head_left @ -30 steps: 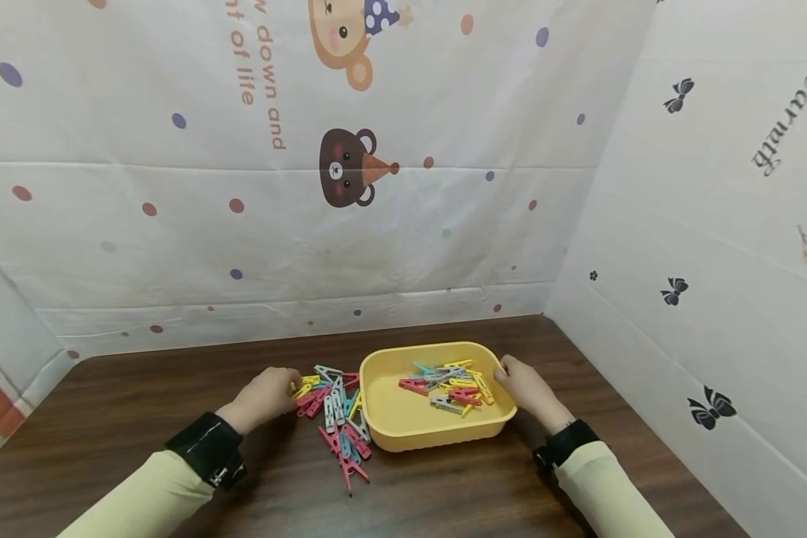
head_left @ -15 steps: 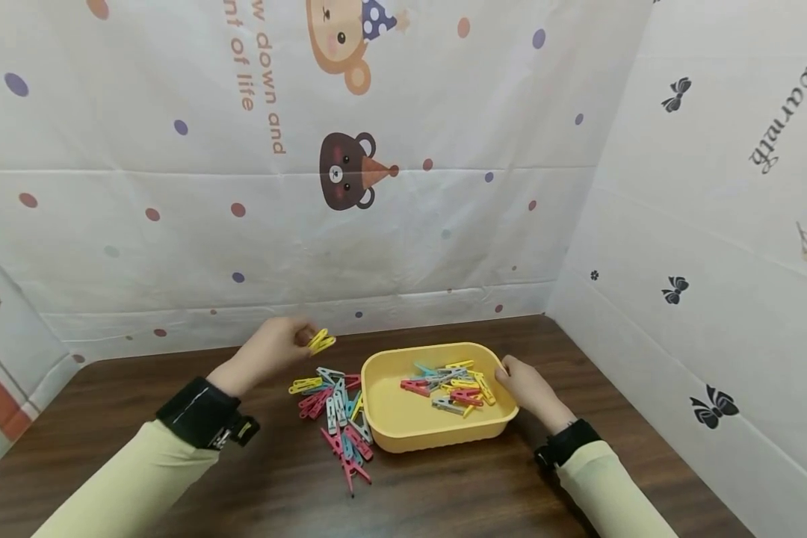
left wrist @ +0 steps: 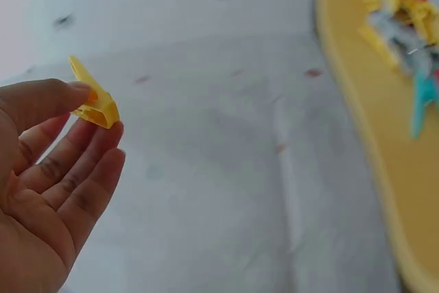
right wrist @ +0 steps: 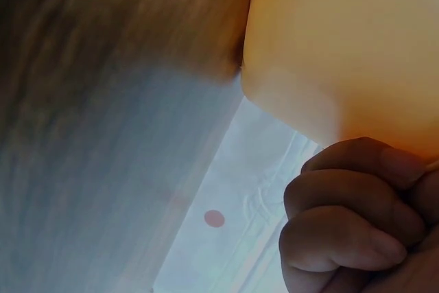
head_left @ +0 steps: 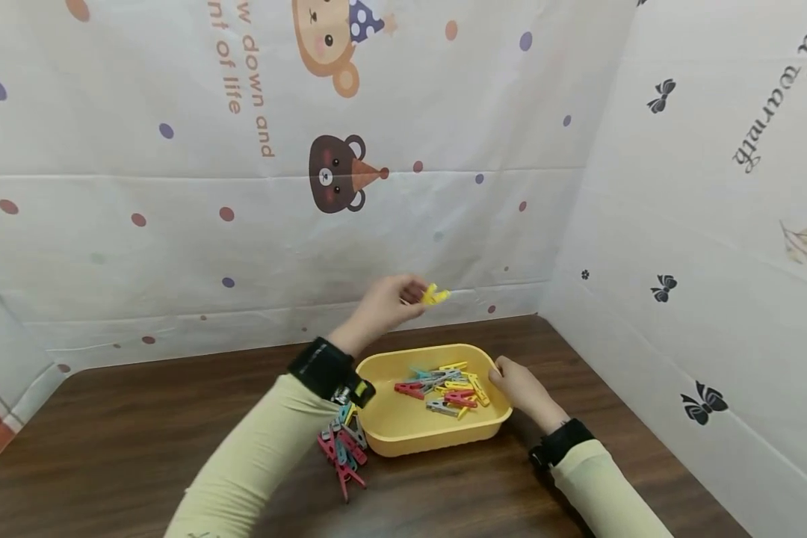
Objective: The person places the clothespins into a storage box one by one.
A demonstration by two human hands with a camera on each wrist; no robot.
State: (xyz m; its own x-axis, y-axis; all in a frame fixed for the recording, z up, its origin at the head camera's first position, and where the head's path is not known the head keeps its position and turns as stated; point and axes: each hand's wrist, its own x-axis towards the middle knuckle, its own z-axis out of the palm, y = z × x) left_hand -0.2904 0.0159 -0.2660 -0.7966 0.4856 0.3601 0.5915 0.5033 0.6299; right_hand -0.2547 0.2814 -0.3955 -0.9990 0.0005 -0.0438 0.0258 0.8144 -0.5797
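My left hand [head_left: 386,305] pinches a yellow clothespin [left wrist: 99,101] between thumb and fingertips, raised above the far rim of the yellow basket [head_left: 403,441]. In the left wrist view the other fingers lie loosely behind it. My right hand [head_left: 524,390] grips the basket's right rim, its fingers curled as the right wrist view shows. Inside the basket lie several clothespins [head_left: 444,377] in red, yellow, grey and blue, gathered toward its right side. A pile of loose clothespins [head_left: 343,452] rests on the table against the basket's left side, partly hidden by my left forearm.
The dark wooden table [head_left: 141,441] extends to both sides of the basket. A white patterned sheet [head_left: 195,246] hangs behind it, and another printed white sheet [head_left: 686,321] borders the right side.
My left hand has lifted a yellow clothespin from the pile and carried it up and right, over the basket's far side. The right hand stays on the rim.
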